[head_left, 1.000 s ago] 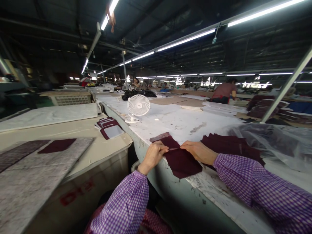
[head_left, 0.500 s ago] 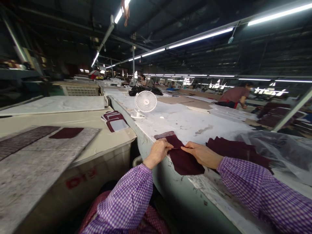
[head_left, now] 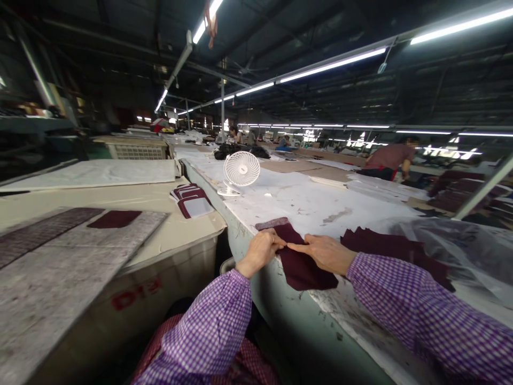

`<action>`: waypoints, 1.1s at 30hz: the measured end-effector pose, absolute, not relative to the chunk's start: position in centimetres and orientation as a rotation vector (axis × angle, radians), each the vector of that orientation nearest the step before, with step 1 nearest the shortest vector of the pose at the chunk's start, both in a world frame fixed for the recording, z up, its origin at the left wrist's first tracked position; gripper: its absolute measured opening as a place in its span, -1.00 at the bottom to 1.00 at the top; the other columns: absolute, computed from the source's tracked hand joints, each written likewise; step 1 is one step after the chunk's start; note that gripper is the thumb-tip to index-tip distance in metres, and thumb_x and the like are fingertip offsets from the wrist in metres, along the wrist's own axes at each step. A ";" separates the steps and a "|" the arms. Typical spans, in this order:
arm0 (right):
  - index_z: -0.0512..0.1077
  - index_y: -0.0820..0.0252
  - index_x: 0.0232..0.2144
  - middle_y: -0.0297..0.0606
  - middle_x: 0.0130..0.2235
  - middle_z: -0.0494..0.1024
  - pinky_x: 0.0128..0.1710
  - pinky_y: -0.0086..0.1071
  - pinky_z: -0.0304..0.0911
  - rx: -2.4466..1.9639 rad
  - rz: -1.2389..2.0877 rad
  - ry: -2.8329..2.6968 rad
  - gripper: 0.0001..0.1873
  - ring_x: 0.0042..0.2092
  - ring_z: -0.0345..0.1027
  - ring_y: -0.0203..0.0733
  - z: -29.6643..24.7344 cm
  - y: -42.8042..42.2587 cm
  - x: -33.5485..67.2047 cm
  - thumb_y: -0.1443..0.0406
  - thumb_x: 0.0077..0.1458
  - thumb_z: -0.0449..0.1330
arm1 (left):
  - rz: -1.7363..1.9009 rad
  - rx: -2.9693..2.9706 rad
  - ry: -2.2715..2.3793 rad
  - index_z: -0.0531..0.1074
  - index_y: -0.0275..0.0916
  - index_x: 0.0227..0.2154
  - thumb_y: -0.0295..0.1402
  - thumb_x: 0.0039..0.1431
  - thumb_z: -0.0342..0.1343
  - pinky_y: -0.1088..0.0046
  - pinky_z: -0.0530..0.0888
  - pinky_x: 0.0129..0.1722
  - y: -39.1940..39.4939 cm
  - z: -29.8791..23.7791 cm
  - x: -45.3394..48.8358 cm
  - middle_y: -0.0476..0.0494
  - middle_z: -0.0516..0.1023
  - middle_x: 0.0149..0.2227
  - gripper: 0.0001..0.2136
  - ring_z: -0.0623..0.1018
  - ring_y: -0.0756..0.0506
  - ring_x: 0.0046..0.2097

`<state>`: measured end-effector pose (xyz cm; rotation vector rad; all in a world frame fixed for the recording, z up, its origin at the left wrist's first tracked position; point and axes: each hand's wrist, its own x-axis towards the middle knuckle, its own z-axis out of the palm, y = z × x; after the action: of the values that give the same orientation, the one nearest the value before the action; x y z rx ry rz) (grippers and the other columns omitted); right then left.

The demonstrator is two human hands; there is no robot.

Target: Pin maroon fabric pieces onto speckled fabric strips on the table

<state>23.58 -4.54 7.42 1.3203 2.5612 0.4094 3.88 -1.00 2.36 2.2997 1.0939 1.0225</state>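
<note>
A maroon fabric piece (head_left: 306, 270) with a crease or fold across its middle lies at the table edge, its lower part hanging slightly over. At the crease's left end, my left hand (head_left: 262, 250) is closed, thumb and fingertips pinching the cloth. My right hand (head_left: 326, 254) rests on the same piece from the right. One of its digits stretches along the crease to near the left fingertips, while the other fingers are bent against the cloth and partly hidden. Just right of that hand lies a stack of maroon fabric pieces (head_left: 388, 246).
A white clip fan (head_left: 241, 169) stands on the long white table (head_left: 292, 198). Clear plastic sheeting (head_left: 468, 256) lies at right. Left, a cream-topped bin (head_left: 192, 232) carries maroon-and-white pieces (head_left: 194, 202) and a grey board (head_left: 92, 267). A co-worker (head_left: 388, 159) bends over farther right.
My right hand has slid left along the crease, bringing its digit close to my left fingertips. My left hand keeps its pinch in about the same place.
</note>
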 end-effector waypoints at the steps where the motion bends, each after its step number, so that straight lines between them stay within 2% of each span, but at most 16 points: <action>1: 0.17 -0.11 0.17 -0.18 -0.31 0.38 -0.33 -0.38 0.15 1.316 0.405 2.549 -0.33 -0.36 0.32 -0.21 7.5 -4.4 23.5 0.52 0.06 -0.04 | 1.044 2.221 1.050 0.58 -0.23 -0.36 -0.45 0.09 0.10 0.51 0.44 -0.25 -0.8 2.3 3.7 -0.09 0.55 -0.34 -0.85 0.51 -0.01 -0.32; 6: 0.18 -0.11 0.17 -0.19 -0.33 0.38 -0.37 -0.39 0.12 1.313 0.410 2.562 -0.32 -0.36 0.33 -0.19 7.6 -4.2 23.6 0.52 0.03 -0.03 | 1.068 1.874 1.001 0.52 -0.37 -0.35 -0.37 0.16 0.00 0.48 0.46 -0.26 -0.3 2.3 2.5 -0.17 0.57 -0.38 -0.78 0.53 -0.03 -0.33; 9: 0.17 -0.10 0.18 -0.20 -0.33 0.38 -0.37 -0.39 0.12 1.292 0.430 2.576 -0.31 -0.37 0.33 -0.20 7.7 -4.3 23.6 0.52 0.02 -0.04 | 1.045 1.944 1.093 0.50 -0.33 -0.37 -0.31 0.08 0.09 0.48 0.45 -0.35 -0.8 2.7 2.4 -0.13 0.56 -0.41 -0.82 0.52 -0.03 -0.38; 12: 0.17 -0.10 0.18 -0.19 -0.32 0.39 -0.36 -0.39 0.11 1.286 0.447 2.545 -0.32 -0.36 0.34 -0.20 7.8 -4.5 23.5 0.52 0.03 -0.03 | 1.053 2.094 1.171 0.51 -0.27 -0.40 -0.41 0.00 0.12 0.48 0.43 -0.35 -1.1 2.9 2.9 -0.08 0.56 -0.42 -0.89 0.50 -0.04 -0.39; 15: 0.16 -0.08 0.18 -0.19 -0.30 0.40 -0.36 -0.39 0.11 1.284 0.455 2.542 -0.34 -0.37 0.34 -0.21 7.9 -4.6 23.4 0.50 0.06 -0.04 | 1.096 2.193 1.224 0.53 -0.25 -0.47 -0.52 -0.02 0.08 0.47 0.41 -0.29 -1.0 2.7 3.2 -0.06 0.56 -0.39 -0.86 0.50 -0.04 -0.35; 28: 0.04 -0.18 0.22 -0.15 -0.33 0.44 -0.45 -0.39 0.03 1.226 0.469 2.446 -0.29 -0.43 0.32 -0.21 8.6 -4.3 21.8 0.51 0.08 -0.08 | 1.146 2.180 1.289 0.57 -0.23 -0.47 -0.51 -0.02 0.07 0.48 0.39 -0.31 -1.5 1.7 3.3 -0.07 0.50 -0.38 -0.83 0.47 -0.03 -0.36; 33: 0.00 -0.30 0.21 -0.16 -0.28 0.46 -0.47 -0.38 -0.01 1.210 0.459 2.439 -0.26 -0.46 0.28 -0.23 8.8 -4.0 21.3 0.50 0.08 -0.07 | 1.170 2.100 1.250 0.56 -0.24 -0.47 -0.53 -0.01 0.08 0.45 0.40 -0.23 -1.2 1.7 2.3 -0.07 0.52 -0.37 -0.84 0.48 -0.03 -0.33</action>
<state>21.32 -3.97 8.80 1.2098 2.4390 0.4594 2.35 -1.24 1.65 2.0997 1.2504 1.1704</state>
